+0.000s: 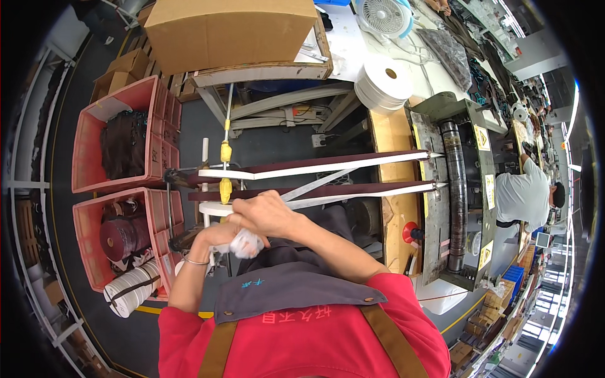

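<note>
Hands (252, 223): both on white wad (246, 244) | strips (328, 165): 2 | crates (120, 142): 2

We see a dark grey floor (120, 327) with a yellow line (157, 310) across it; on it stand two pink crates (154, 101) side by side, upper one with dark material (124, 143), lower one with a dark red roll (123, 236) and white tape rolls (129, 288). Small cardboard boxes (123, 69) sit just beyond them. A wooden pallet (265, 70) carries a big cardboard box (230, 28). The white bench (359, 44) holds a stack of white tape rolls (384, 80) and a small fan (383, 16)
</note>
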`<state>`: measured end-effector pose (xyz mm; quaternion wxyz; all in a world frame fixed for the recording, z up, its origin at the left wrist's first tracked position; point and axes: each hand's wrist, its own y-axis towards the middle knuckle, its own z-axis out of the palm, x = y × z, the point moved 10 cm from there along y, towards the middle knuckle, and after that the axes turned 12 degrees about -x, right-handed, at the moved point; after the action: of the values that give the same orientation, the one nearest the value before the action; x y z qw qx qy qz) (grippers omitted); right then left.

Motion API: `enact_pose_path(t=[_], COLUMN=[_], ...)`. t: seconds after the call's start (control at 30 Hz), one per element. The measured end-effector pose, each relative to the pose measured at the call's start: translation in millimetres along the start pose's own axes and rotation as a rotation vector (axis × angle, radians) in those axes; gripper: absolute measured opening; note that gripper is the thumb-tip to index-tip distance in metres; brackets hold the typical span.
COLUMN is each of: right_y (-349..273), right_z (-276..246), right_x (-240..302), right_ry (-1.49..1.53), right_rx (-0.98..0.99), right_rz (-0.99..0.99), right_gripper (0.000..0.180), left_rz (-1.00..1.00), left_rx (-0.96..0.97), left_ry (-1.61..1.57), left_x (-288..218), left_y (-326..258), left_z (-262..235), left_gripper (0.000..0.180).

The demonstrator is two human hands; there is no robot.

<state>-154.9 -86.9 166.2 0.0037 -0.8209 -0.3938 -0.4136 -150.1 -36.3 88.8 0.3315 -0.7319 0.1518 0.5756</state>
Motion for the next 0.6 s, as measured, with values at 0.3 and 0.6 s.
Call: enact_pose_path(t=[0.3,0.6], right_y=[-23,-27], right_z=[-29,-22], right_x=[-23,-21], right_ry=[-0.124,-0.321], right_rx=[-0.247,-0.285], right_rz=[0.019,-0.105], right_gripper=[0.025,0.058], left_rz=[0.550,0.561], left_rx=[-0.551,-1.214], left_ry=[-1.375,-0.864], left_x=[-23,-30], left_y=[-40,-69], left_z=[-107,-142], left_gripper=[0.077,0.074])
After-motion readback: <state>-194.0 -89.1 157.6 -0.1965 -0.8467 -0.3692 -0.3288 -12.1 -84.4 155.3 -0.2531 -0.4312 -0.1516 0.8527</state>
